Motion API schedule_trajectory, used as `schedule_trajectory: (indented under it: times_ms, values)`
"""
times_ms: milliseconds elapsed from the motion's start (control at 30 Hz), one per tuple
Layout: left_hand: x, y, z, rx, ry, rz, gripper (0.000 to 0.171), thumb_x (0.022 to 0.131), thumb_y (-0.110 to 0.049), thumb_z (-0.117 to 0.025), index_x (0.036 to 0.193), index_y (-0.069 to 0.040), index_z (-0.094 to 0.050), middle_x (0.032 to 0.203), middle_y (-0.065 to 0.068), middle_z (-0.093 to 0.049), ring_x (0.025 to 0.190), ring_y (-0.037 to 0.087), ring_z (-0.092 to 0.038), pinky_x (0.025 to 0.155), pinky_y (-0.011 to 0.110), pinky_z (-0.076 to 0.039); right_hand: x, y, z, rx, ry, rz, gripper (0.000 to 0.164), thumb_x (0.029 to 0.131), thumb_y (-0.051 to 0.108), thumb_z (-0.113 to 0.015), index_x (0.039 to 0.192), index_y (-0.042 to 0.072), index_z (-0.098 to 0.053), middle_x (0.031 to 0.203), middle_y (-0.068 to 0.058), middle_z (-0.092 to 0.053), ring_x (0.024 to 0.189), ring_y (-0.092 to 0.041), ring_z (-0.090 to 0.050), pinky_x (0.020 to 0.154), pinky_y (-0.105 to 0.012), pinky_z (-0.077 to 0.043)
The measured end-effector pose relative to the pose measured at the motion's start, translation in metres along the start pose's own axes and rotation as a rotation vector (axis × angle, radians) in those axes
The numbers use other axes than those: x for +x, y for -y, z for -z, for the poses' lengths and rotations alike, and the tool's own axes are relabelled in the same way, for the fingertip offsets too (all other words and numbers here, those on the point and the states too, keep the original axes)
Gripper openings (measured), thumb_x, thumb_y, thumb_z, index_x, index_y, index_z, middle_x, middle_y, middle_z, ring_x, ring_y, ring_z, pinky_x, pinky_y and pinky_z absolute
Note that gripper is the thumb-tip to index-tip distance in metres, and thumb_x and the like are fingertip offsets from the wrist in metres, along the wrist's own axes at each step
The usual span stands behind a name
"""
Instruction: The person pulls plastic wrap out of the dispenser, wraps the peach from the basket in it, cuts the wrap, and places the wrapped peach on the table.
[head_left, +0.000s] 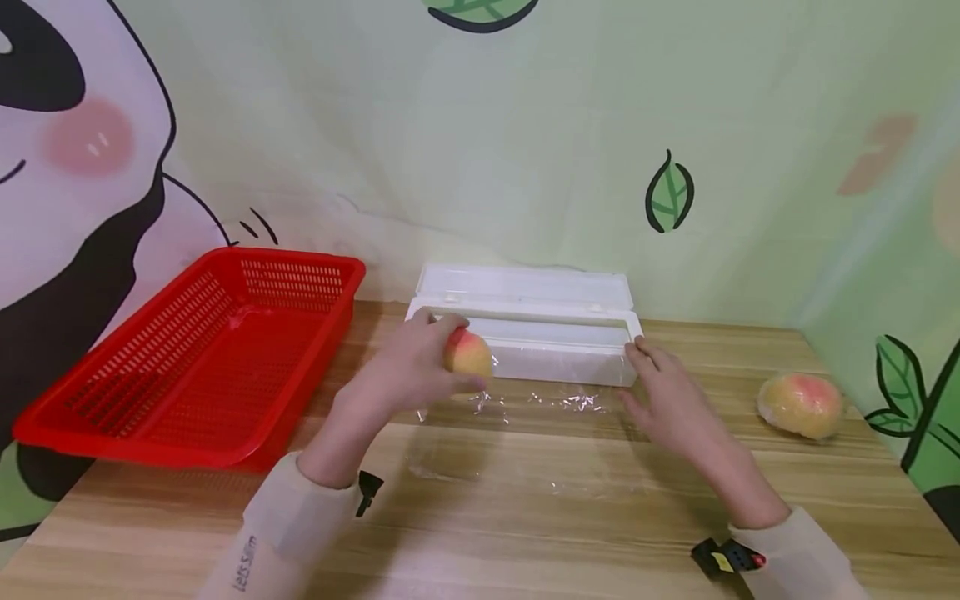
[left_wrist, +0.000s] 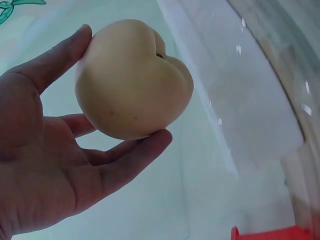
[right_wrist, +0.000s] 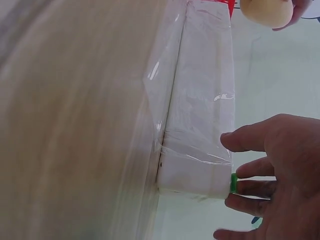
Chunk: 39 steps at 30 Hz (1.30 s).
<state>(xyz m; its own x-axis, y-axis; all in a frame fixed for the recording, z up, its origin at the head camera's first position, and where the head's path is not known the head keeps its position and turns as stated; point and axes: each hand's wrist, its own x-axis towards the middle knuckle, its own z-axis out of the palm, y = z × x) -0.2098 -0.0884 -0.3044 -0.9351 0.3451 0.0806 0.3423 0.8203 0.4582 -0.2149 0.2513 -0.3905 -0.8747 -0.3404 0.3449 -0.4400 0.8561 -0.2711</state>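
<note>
My left hand [head_left: 412, 362] holds a yellow and pink peach [head_left: 470, 354] near the left end of a white cling film dispenser [head_left: 558, 364]. In the left wrist view, thumb and fingers grip the peach [left_wrist: 132, 82] from its sides, its stem hollow facing away from the palm. The dispenser's lid [head_left: 525, 287] is raised at the back. A sheet of clear cling film [head_left: 525, 454] runs from the dispenser toward me over the table. At the dispenser's right end is my right hand [head_left: 667, 400], fingers extended beside a small green piece [right_wrist: 233, 183].
A red plastic basket [head_left: 258, 442] with slotted walls stands at the left. On the right of the wooden table [head_left: 570, 550] sits another peach [head_left: 801, 406], wrapped in clear film. A printed cloth backdrop [head_left: 517, 167] rises just behind the dispenser.
</note>
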Motion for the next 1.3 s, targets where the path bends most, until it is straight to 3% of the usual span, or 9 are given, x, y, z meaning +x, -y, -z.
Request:
schedule_trajectory:
  times_ms: [300,733,933,1300]
  values:
    - [0.001,-0.016,-0.027,0.036,0.070,-0.033,0.066,0.075,-0.047,-0.090,0.122,-0.010,-0.061,0.099,0.006,-0.055,0.085,0.023,-0.055,0.068,0.035,-0.049,0.000,0.000,0.003,-0.009,0.016,-0.008,0.064,0.095,0.011,-0.072,0.145,-0.015,-0.043,0.149,-0.037,-0.039,0.136,-0.054,-0.039,0.109,-0.066,-0.033]
    - [0.000,-0.026,-0.057,-0.010,0.099,-0.057,0.071,0.068,-0.053,-0.094,0.103,-0.008,-0.051,0.090,0.007,-0.054,0.079,0.023,-0.055,0.067,0.034,-0.050,-0.001,0.002,0.002,-0.031,0.034,-0.036,0.065,0.095,0.013,-0.071,0.147,-0.014,-0.042,0.151,-0.036,-0.038,0.137,-0.054,-0.038,0.102,-0.074,-0.035]
    - [-0.001,-0.033,-0.072,0.087,0.114,-0.061,0.080,0.068,-0.059,-0.090,0.113,-0.006,-0.050,0.090,0.004,-0.054,0.078,0.022,-0.056,0.064,0.034,-0.050,0.000,0.001,0.001,-0.042,0.030,-0.015,0.065,0.095,0.012,-0.072,0.146,-0.015,-0.042,0.150,-0.037,-0.038,0.136,-0.055,-0.039,0.103,-0.072,-0.035]
    - [-0.003,-0.043,-0.086,0.203,0.106,-0.050,0.089,0.070,-0.065,-0.086,0.125,-0.004,-0.050,0.098,0.007,-0.055,0.087,0.025,-0.060,0.074,0.038,-0.055,-0.001,0.000,0.001,-0.060,0.013,0.007,0.066,0.093,0.010,-0.074,0.145,-0.016,-0.042,0.149,-0.038,-0.039,0.135,-0.055,-0.041,0.106,-0.068,-0.037]
